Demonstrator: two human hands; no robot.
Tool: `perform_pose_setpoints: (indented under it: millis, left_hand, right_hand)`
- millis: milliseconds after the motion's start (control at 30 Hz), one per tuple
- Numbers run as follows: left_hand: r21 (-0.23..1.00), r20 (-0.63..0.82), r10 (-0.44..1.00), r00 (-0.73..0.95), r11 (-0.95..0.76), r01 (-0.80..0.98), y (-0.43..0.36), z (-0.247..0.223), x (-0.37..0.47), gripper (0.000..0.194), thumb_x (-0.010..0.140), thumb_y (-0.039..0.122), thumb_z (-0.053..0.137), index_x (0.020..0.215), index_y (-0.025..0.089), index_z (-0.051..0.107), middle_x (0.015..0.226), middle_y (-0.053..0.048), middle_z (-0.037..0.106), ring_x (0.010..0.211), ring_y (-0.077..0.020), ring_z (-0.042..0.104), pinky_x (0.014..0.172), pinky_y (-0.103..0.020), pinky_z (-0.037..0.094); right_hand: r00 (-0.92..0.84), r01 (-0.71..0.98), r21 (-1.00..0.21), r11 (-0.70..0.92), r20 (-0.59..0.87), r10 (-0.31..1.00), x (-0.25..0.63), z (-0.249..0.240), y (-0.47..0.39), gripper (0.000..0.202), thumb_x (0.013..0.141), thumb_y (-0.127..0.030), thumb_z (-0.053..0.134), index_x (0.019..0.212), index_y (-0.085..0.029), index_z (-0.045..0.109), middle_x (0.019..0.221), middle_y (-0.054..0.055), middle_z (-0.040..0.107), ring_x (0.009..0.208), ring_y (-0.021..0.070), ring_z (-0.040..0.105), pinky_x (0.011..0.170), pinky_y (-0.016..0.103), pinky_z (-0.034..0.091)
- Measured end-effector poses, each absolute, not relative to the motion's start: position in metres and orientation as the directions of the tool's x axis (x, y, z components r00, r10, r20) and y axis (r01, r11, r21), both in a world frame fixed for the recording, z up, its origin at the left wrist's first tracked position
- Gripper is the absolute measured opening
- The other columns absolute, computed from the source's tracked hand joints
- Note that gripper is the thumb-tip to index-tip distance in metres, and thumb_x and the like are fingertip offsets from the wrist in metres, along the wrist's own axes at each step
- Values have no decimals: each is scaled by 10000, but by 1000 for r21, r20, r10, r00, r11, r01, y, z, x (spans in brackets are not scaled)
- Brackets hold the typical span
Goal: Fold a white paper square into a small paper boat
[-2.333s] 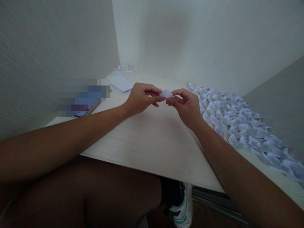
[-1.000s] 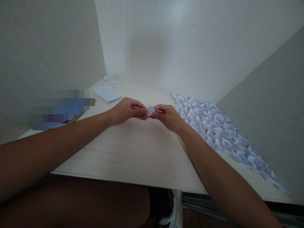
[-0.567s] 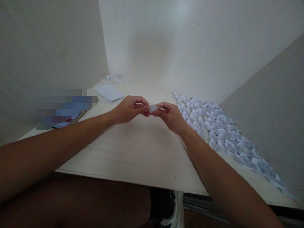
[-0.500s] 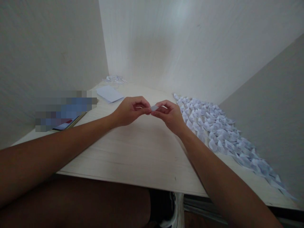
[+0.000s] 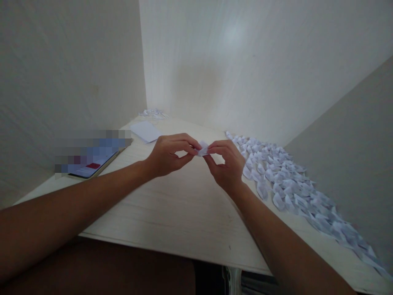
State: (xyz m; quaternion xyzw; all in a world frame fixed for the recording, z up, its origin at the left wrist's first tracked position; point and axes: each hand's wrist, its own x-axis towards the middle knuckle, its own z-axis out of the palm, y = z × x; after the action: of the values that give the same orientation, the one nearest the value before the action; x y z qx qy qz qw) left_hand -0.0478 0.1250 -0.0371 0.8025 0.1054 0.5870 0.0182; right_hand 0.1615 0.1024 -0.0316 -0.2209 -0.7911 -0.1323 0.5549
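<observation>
A small piece of white folded paper (image 5: pixel 203 149) is held above the middle of the table, between both hands. My left hand (image 5: pixel 173 153) pinches its left side with thumb and fingertips. On its right side, my right hand (image 5: pixel 225 160) grips it between thumb and fingers. The paper's upper part sticks up between the fingertips; its lower folds are partly hidden by them.
Many small folded white papers (image 5: pixel 284 180) cover the table's right side along the wall. At the left lie a phone (image 5: pixel 92 166) and flat white sheets (image 5: pixel 145 131). Thin paper pieces (image 5: pixel 153 113) sit in the back corner. The pale table (image 5: pixel 172 213) has its front edge near my legs.
The view has shifted, so everything sits lower in the picture. The paper between my fingers now shows an upright part, and my right hand's fingers are more arched with a wider gap behind the thumb.
</observation>
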Motion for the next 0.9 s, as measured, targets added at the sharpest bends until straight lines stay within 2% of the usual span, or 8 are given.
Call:
perform_pose_setpoints:
  millis: [100, 267, 333, 433, 533, 667, 767, 900]
  left_hand:
    - [166, 925, 205, 319, -975, 145, 122, -34, -49, 118, 883, 70, 705, 905, 177, 749, 964, -59, 833, 870, -137, 790, 820, -234, 631]
    - [425, 807, 436, 399, -897, 120, 117, -24, -56, 203, 939, 134, 609, 1056, 168, 772, 953, -58, 816, 808, -130, 763, 669, -191, 620]
    - [505, 732, 499, 464, -855, 122, 117, -17, -59, 169, 972, 214, 634, 1027, 172, 788, 925, -57, 810, 795, -133, 758, 619, -172, 598]
    - [574, 606, 562, 563, -799, 179, 120, -8, -64, 116, 933, 279, 740, 950, 180, 797, 846, -39, 792, 744, -133, 744, 603, -173, 582]
    - [575, 531, 591, 608, -778, 253, 123, -7, -67, 79, 925, 243, 724, 917, 183, 774, 815, -22, 783, 725, -134, 735, 632, -198, 577]
    - [480, 527, 555, 643, -819, 314, 126, -11, -68, 87, 936, 166, 646, 903, 179, 726, 840, -27, 780, 737, -142, 721, 674, -231, 544]
    - [461, 522, 533, 666, -833, 306, 130, -15, -69, 78, 937, 161, 642, 897, 179, 707, 828, -29, 773, 726, -145, 711, 672, -238, 523]
    - [515, 521, 564, 640, -806, 291, 133, -18, -70, 80, 942, 187, 643, 892, 181, 705, 797, -27, 764, 703, -141, 704, 646, -228, 519]
  right_hand:
    - [-311, 483, -9, 875, 933, 182, 162, -32, 102, 212, 922, -82, 755, 970, -265, 660, 920, 26, 749, 840, 177, 725, 719, 320, 594]
    - [-389, 479, 37, 877, 905, 174, 165, -34, 103, 208, 941, -53, 724, 976, -252, 673, 947, 38, 759, 839, 157, 724, 693, 279, 584]
    - [-425, 462, 48, 885, 889, 173, 165, -35, 103, 199, 943, -50, 725, 970, -241, 679, 957, 47, 764, 841, 153, 720, 690, 269, 578]
    - [-474, 432, 46, 901, 861, 184, 164, -36, 101, 175, 959, -65, 714, 961, -238, 691, 963, 45, 773, 841, 149, 713, 697, 270, 571]
    - [-509, 428, 40, 903, 836, 204, 161, -37, 101, 164, 984, -82, 689, 969, -243, 715, 961, 39, 785, 831, 146, 710, 701, 277, 562]
    - [-561, 423, 33, 906, 794, 233, 161, -37, 102, 182, 1002, -98, 658, 985, -256, 747, 954, 40, 800, 823, 158, 711, 717, 299, 560]
    - [-586, 438, -50, 897, 741, 328, 162, -38, 103, 189, 1019, -126, 628, 966, -256, 754, 979, 49, 802, 841, 164, 719, 733, 310, 569]
    - [-573, 433, -169, 885, 707, 416, 161, -37, 102, 164, 1018, -142, 635, 950, -233, 753, 1001, 62, 798, 862, 162, 731, 752, 308, 589]
